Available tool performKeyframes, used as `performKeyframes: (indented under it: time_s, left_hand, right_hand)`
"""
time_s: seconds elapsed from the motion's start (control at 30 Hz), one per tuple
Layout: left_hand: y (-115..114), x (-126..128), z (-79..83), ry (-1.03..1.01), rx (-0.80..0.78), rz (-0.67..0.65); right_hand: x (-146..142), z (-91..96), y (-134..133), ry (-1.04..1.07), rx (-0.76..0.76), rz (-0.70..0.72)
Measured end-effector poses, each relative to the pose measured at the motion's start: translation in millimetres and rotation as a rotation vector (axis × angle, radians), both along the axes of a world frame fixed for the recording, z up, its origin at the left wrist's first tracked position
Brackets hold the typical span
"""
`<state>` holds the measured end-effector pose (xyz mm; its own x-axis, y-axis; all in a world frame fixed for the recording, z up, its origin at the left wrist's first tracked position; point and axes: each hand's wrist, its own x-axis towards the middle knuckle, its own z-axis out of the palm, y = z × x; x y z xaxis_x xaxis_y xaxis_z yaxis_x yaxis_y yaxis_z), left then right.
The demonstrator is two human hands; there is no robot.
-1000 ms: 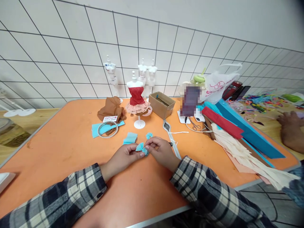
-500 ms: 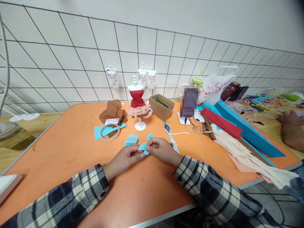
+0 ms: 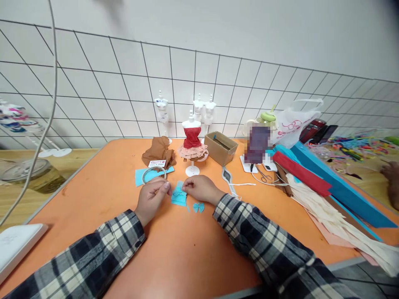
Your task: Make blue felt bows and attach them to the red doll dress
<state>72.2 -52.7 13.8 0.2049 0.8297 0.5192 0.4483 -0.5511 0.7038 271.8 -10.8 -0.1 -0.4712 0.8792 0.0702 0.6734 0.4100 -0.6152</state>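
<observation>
My left hand (image 3: 152, 198) is closed, thumb against the curled fingers, just in front of a silver ring (image 3: 145, 177). Anything pinched in it is too small to make out. My right hand (image 3: 201, 187) has its thumb and fingertips pressed together at the edge of a light blue crepe-paper piece (image 3: 179, 201); whether it grips the paper is unclear. A small blue paper bow (image 3: 198, 207) lies on the table below my right hand. Behind stands a mini dress form (image 3: 192, 138) in a red bodice and pink ruffled skirt.
Crumpled brown paper (image 3: 156, 150) and a small white box (image 3: 157, 163) lie at the back left. A cardboard box (image 3: 220, 153), scissors (image 3: 264, 176) and red paper (image 3: 301, 172) are to the right. A grey cable (image 3: 52, 95) hangs at left; another person's hand (image 3: 391, 182) shows far right.
My hands have moved apart from the blue paper bow they held together. The right hand is now at the blue paper. The view has turned, shifting the table's contents rightward.
</observation>
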Motion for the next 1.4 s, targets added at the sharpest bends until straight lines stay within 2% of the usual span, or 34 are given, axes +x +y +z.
performKeyframes:
  time_s: [0.1,0.23,0.37,0.5,0.63,0.83,1.03,1.13,1.3,1.4]
  left_hand:
    - [7.0,3.5,-4.6,0.114,-0.027,0.002]
    - [17.2,5.3,-15.9,0.272,-0.069,-0.01]
    - [21.9,0.9,-24.8,0.166,-0.112,0.107]
    - [19.9,2.2,-25.4,0.065,-0.15,0.153]
    - [15.5,8.9,-18.7,0.154,-0.086,0.092]
    - [9.8,8.1,-10.8,0.303,0.044,0.035]
    - [1.0,15.0,-10.6,0.457,0.053,-0.17]
    - [-4.6,21.9,-9.3,0.544,0.023,-0.229]
    - [-11.8,30.2,-12.1,0.569,-0.018,-0.207]
    - [-11.4,31.7,-14.0,0.542,-0.023,-0.149]
  right_hand:
    - [-6.4,0.5,3.1,-0.067,0.039,-0.018]
    - [0.7,2.8,0.8,0.012,0.071,-0.07]
    - [26.2,8.0,-15.4,0.11,0.115,-0.106]
    - [48.9,5.3,-34.7,-0.016,0.175,0.003]
    - [52.4,0.8,-42.8,-0.15,0.232,0.106]
    - [53.1,6.4,-49.3,-0.121,0.218,-0.01]
    - [53.1,-1.3,-52.6,-0.225,0.195,0.095]
    - [51.8,-2.5,-53.6,-0.147,0.149,0.081]
    - [48.8,5.5,-58.3,0.115,0.129,0.073]
    - [49.8,7.3,-56.4,0.281,0.084,-0.051]
